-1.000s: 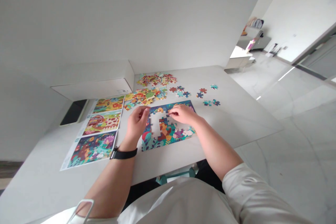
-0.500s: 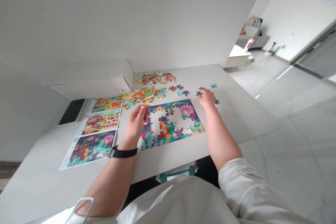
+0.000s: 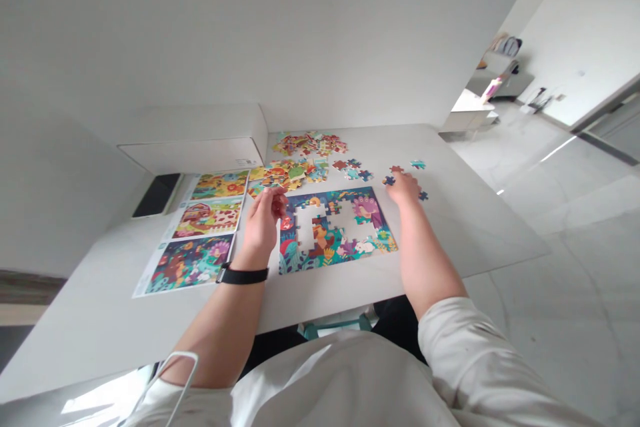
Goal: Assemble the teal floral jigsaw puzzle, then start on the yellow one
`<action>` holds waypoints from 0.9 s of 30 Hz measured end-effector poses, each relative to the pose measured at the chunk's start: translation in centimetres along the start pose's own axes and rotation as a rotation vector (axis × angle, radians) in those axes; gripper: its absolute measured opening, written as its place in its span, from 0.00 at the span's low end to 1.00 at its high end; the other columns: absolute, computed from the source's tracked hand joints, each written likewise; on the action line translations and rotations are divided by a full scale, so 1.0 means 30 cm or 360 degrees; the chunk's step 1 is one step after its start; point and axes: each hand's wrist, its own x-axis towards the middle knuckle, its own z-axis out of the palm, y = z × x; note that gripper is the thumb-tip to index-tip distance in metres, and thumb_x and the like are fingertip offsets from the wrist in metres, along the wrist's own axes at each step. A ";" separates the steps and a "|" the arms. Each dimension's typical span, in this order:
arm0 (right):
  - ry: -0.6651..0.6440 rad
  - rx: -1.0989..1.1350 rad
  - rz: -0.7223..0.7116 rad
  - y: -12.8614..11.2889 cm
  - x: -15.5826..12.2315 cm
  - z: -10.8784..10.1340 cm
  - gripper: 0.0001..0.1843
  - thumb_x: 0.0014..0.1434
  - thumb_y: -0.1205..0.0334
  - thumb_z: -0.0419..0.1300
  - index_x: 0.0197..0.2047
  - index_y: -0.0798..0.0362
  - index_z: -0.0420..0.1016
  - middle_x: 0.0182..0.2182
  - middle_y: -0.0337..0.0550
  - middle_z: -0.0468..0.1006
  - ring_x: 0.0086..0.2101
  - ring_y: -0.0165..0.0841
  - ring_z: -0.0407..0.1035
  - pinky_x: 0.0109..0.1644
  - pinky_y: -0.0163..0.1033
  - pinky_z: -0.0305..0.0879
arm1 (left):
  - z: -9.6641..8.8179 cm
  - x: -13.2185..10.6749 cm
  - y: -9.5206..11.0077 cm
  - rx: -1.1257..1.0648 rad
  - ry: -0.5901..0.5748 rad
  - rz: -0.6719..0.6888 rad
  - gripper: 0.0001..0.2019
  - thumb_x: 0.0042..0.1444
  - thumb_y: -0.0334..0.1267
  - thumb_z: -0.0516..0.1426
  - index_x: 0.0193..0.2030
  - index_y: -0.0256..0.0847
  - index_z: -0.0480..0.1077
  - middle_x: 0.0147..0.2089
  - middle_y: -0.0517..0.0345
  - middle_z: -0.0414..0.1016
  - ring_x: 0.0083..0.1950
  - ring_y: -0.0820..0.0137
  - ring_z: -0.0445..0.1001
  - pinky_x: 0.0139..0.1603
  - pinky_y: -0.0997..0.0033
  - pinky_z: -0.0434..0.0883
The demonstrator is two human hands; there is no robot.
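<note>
A partly joined jigsaw puzzle point(image 3: 327, 255), with animals and plants on a dark ground, lies on the table with gaps in its middle. My left hand point(image 3: 264, 217), a black band at the wrist, hovers by its upper left corner. The fingers are curled together, and whatever they may hold is hidden. Beyond the puzzle's right side, my right hand point(image 3: 405, 188) reaches down with fingertips closed at a dark blue puzzle piece point(image 3: 389, 181). Around it lie a reddish-brown piece point(image 3: 397, 169), a teal piece point(image 3: 418, 164) and another dark blue piece point(image 3: 424, 196).
Several loose pieces point(image 3: 353, 174) lie behind the puzzle. Two heaps of pieces, a yellow-green one point(image 3: 285, 173) and a reddish one point(image 3: 313, 143), are farther left. A picture sheet point(image 3: 193, 263), a dark phone point(image 3: 157, 195) and a white box point(image 3: 195, 153) occupy the left side.
The whole view has shifted, so the table things appear farther right. My left hand has drawn slightly away from the puzzle and its fingers have curled more. My right hand stays at the dark blue piece.
</note>
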 end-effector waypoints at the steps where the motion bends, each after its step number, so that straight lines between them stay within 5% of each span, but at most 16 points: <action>1: -0.0007 -0.0005 -0.0004 0.002 0.002 0.001 0.27 0.69 0.56 0.66 0.70 0.47 0.76 0.65 0.62 0.76 0.63 0.56 0.70 0.64 0.61 0.68 | 0.001 -0.001 -0.001 0.0015 -0.0008 0.0005 0.26 0.66 0.64 0.59 0.43 0.40 0.77 0.34 0.56 0.74 0.28 0.72 0.66 0.28 0.69 0.64; 11: -0.0052 0.0114 0.0111 -0.013 -0.019 -0.044 0.27 0.64 0.57 0.71 0.65 0.43 0.81 0.64 0.57 0.77 0.60 0.52 0.75 0.64 0.58 0.71 | 0.004 -0.010 0.000 -0.0053 -0.0001 0.0037 0.24 0.65 0.63 0.61 0.43 0.40 0.78 0.34 0.57 0.72 0.28 0.73 0.65 0.29 0.70 0.64; 14: 0.0030 0.0390 -0.0030 -0.009 -0.029 -0.059 0.17 0.65 0.63 0.66 0.55 0.48 0.86 0.54 0.52 0.84 0.55 0.45 0.78 0.64 0.51 0.71 | 0.009 -0.018 0.014 -0.0022 -0.0004 0.0082 0.23 0.65 0.62 0.62 0.42 0.41 0.77 0.34 0.57 0.72 0.28 0.73 0.65 0.30 0.69 0.64; 17: 0.0068 0.0886 -0.0229 -0.023 -0.053 -0.065 0.11 0.63 0.58 0.66 0.47 0.51 0.85 0.43 0.46 0.86 0.47 0.41 0.79 0.61 0.49 0.74 | 0.005 -0.020 0.030 0.0026 -0.0020 0.0096 0.20 0.64 0.60 0.63 0.41 0.43 0.76 0.34 0.59 0.72 0.28 0.73 0.65 0.30 0.70 0.64; 22: -0.0363 0.1986 -0.0447 -0.141 -0.172 -0.052 0.25 0.50 0.40 0.75 0.42 0.48 0.80 0.38 0.38 0.80 0.36 0.34 0.76 0.48 0.45 0.81 | -0.007 -0.016 0.037 0.0054 -0.0041 0.0126 0.17 0.61 0.55 0.67 0.40 0.44 0.73 0.35 0.61 0.71 0.29 0.74 0.65 0.31 0.72 0.66; 27: -0.0708 0.2125 -0.0500 -0.275 -0.313 -0.023 0.28 0.47 0.36 0.77 0.40 0.46 0.77 0.36 0.37 0.79 0.35 0.35 0.78 0.47 0.45 0.82 | 0.014 -0.028 0.012 0.0155 -0.0261 -0.0030 0.21 0.57 0.57 0.71 0.45 0.43 0.74 0.38 0.60 0.75 0.32 0.73 0.71 0.33 0.73 0.71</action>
